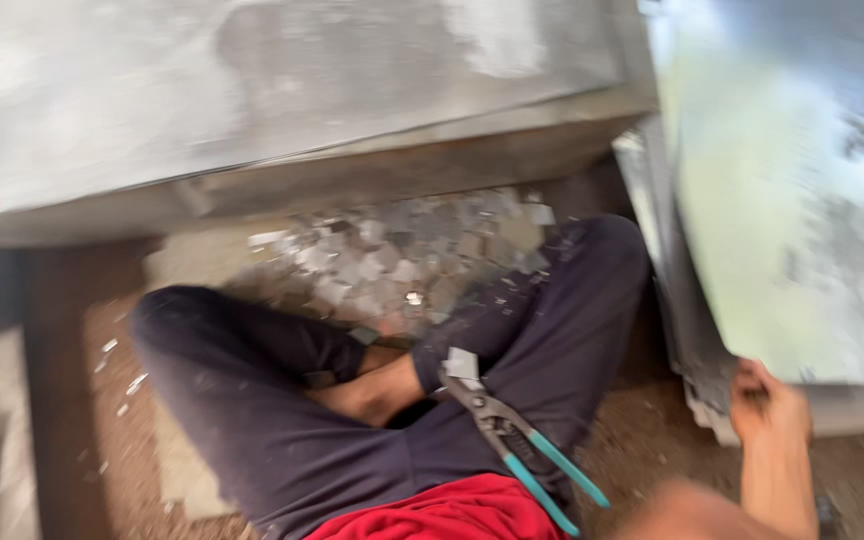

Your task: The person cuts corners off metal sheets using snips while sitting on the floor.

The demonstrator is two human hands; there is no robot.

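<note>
Right hand (770,400) is gripping the lower edge of a large shiny sheet-metal panel (802,200) at the right, fingers (752,385) curling tight around the bare edge; frame is motion-blurred, so exact finger placement is hard to call. Left hand isn't showing in view, can't tell what it's doing. Nothing is holding the pliers-type cutter with teal rubber handles (512,435): it's lying on the person's lap, jaws pointing up-left with a small square metal offcut (462,363) sitting at the jaw end. Person is sitting cross-legged on the floor (72,400) in dark navy trousers (252,400) and a red shirt (452,515), one bare foot tucked between the legs. Just beyond the knees, a pile of small silvery metal squares (412,255) is spreading over the floor, with stray chips off to the left. A bigger grey metal sheet (282,90) is spanning the top of view. Risks as I read them: raw panel edge is cutting into bare fingers if the sheet slips or swings; the loose cutter is sliding off the lap when the legs shift; offcuts are lying close to the bare foot.
</note>
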